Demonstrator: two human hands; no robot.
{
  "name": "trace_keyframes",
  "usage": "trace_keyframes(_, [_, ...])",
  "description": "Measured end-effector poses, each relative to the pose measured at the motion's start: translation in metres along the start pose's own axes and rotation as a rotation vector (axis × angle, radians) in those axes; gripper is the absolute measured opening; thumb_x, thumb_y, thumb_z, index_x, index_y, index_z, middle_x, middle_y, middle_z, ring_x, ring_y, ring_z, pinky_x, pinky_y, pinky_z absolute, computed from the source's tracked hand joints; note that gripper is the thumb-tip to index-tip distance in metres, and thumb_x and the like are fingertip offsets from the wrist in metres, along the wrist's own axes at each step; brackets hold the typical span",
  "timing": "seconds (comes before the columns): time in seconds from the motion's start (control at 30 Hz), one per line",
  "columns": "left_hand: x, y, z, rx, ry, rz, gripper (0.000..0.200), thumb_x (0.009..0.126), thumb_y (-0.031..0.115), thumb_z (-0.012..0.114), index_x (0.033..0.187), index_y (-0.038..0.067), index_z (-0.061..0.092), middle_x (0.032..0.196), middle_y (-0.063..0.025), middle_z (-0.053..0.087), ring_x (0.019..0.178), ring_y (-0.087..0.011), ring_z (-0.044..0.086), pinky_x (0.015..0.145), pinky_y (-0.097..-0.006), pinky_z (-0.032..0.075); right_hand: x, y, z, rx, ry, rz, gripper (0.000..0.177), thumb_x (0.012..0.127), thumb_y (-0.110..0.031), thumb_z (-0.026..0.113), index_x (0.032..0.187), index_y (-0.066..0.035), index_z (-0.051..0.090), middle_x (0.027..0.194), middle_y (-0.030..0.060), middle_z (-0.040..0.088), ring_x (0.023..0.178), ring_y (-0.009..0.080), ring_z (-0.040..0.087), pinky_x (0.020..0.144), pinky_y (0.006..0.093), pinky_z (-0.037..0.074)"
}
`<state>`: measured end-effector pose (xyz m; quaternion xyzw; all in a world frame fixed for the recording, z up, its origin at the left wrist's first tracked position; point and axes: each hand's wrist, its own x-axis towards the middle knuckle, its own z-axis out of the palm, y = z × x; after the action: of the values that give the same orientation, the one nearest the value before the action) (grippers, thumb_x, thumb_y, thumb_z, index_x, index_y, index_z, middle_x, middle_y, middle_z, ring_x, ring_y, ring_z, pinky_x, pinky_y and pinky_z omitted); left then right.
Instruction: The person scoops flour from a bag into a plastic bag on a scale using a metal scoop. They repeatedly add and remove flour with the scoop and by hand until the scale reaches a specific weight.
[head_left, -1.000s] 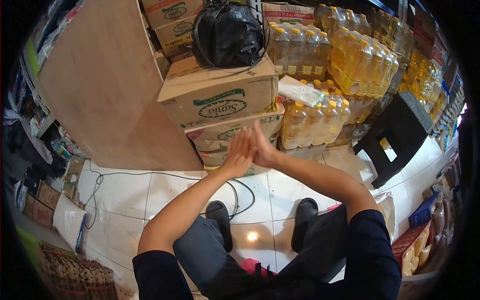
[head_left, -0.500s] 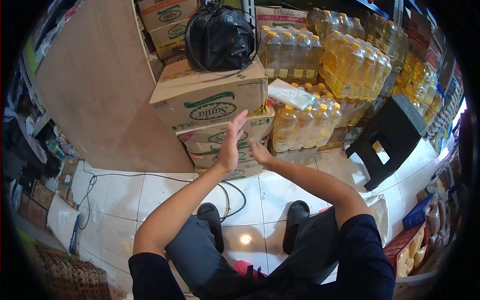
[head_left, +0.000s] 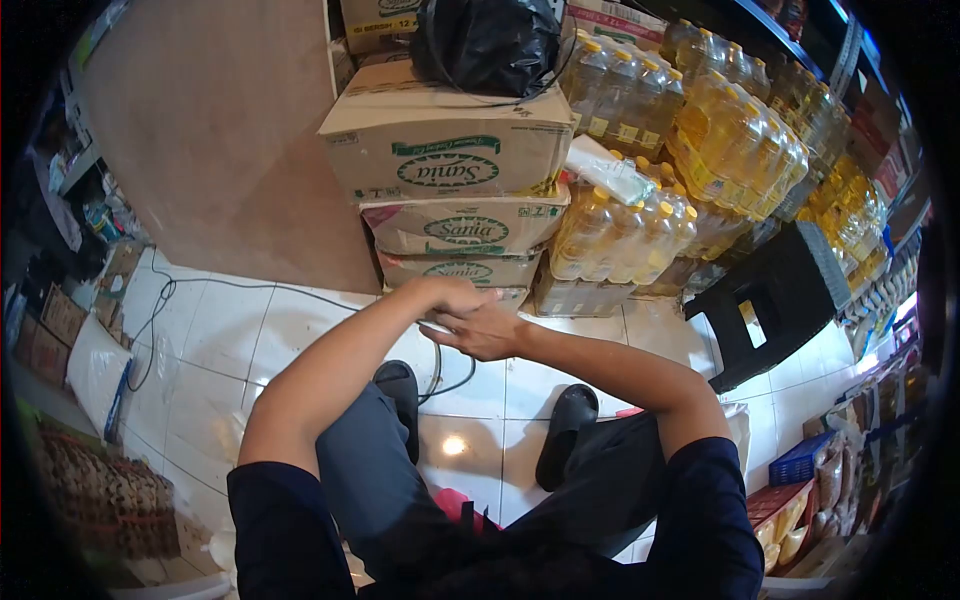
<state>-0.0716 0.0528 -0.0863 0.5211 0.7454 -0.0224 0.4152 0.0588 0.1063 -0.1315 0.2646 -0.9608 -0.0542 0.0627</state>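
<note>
My left hand and my right hand meet in front of the lowest boxes, over the white floor. My right hand's fingers reach left and are somewhat apart, with nothing held in them. The fingers of my left hand lie against my right hand, stretched out and partly hidden by it. Behind them rises a stack of cardboard boxes, with a black plastic bag on top.
Packs of yellow-capped oil bottles stand right of the boxes, with a clear plastic packet on them. A black stool leans at the right. A black cable runs over the floor. A wooden panel is at the left.
My hands, raised and apart before, have come down and now touch each other. The view has shifted, so the boxes, bag and bottles appear higher and further right.
</note>
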Motion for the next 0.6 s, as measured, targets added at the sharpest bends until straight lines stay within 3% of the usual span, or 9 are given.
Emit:
trace_keyframes(0.07, [-0.008, 0.004, 0.001, -0.068, 0.005, 0.039, 0.087, 0.088, 0.073, 0.027, 0.119, -0.001, 0.06, 0.117, -0.0243, 0.061, 0.105, -0.0329, 0.06, 0.09, -0.0411, 0.045, -0.001, 0.007, 0.008, -0.087, 0.053, -0.068, 0.045, 0.09, -0.013, 0.039, 0.134, -0.006, 0.042, 0.141, 0.0191, 0.039, 0.131, 0.0314, 0.04, 0.106, 0.0408, 0.035])
trace_keyframes(0.17, [-0.017, 0.012, 0.005, -0.288, -0.075, 0.185, 0.083, 0.091, 0.068, 0.031, 0.124, -0.005, 0.055, 0.122, -0.0224, 0.058, 0.105, -0.0281, 0.058, 0.092, -0.0377, 0.044, -0.008, 0.013, 0.017, -0.044, -0.006, -0.059, 0.05, 0.091, -0.017, 0.037, 0.141, -0.007, 0.033, 0.145, 0.0193, 0.035, 0.134, 0.0306, 0.036, 0.111, 0.0398, 0.03])
trace_keyframes(0.23, [-0.014, 0.013, 0.007, -0.449, -0.161, 0.258, 0.081, 0.093, 0.066, 0.032, 0.127, -0.005, 0.053, 0.123, -0.0215, 0.057, 0.108, -0.0265, 0.056, 0.094, -0.0359, 0.043, -0.013, 0.014, 0.023, -0.059, 0.082, -0.021, 0.043, 0.091, -0.018, 0.04, 0.133, -0.006, 0.043, 0.142, 0.0186, 0.04, 0.132, 0.03, 0.039, 0.11, 0.0395, 0.033])
trace_keyframes(0.33, [-0.013, 0.015, 0.006, -0.447, -0.063, 0.291, 0.078, 0.094, 0.063, 0.034, 0.129, -0.004, 0.051, 0.123, -0.0198, 0.057, 0.109, -0.0247, 0.056, 0.094, -0.0337, 0.043, -0.016, 0.017, 0.023, -0.178, 0.125, -0.038, 0.039, 0.092, -0.019, 0.042, 0.127, -0.006, 0.051, 0.137, 0.0186, 0.045, 0.129, 0.0296, 0.042, 0.108, 0.04, 0.034])
trace_keyframes(0.43, [0.002, 0.007, 0.013, -0.465, 0.062, 0.349, 0.077, 0.094, 0.063, 0.034, 0.118, -0.005, 0.059, 0.11, -0.0177, 0.064, 0.097, -0.0228, 0.061, 0.086, -0.0352, 0.047, -0.015, 0.018, 0.024, -0.205, 0.095, -0.032, 0.037, 0.091, -0.02, 0.044, 0.123, -0.005, 0.054, 0.131, 0.0183, 0.051, 0.127, 0.029, 0.044, 0.107, 0.0403, 0.034])
trace_keyframes(0.53, [-0.004, 0.007, 0.005, -0.21, 0.109, 0.265, 0.064, 0.095, 0.055, 0.041, 0.103, -0.003, 0.066, 0.091, -0.0157, 0.069, 0.081, -0.0253, 0.065, 0.078, -0.0376, 0.049, -0.016, 0.014, 0.026, -0.207, -0.033, 0.02, 0.043, 0.089, -0.018, 0.042, 0.129, -0.005, 0.05, 0.13, 0.0181, 0.053, 0.126, 0.0274, 0.046, 0.108, 0.0403, 0.033])
trace_keyframes(0.6, [-0.026, 0.012, 0.0, 0.089, 0.2, 0.32, 0.05, 0.093, 0.045, 0.048, 0.096, -0.001, 0.068, 0.085, -0.017, 0.069, 0.078, -0.0294, 0.065, 0.075, -0.039, 0.05, -0.014, 0.009, 0.015, -0.219, -0.146, 0.054, 0.046, 0.088, -0.018, 0.041, 0.132, -0.005, 0.048, 0.131, 0.0174, 0.053, 0.126, 0.0257, 0.047, 0.109, 0.0406, 0.031])
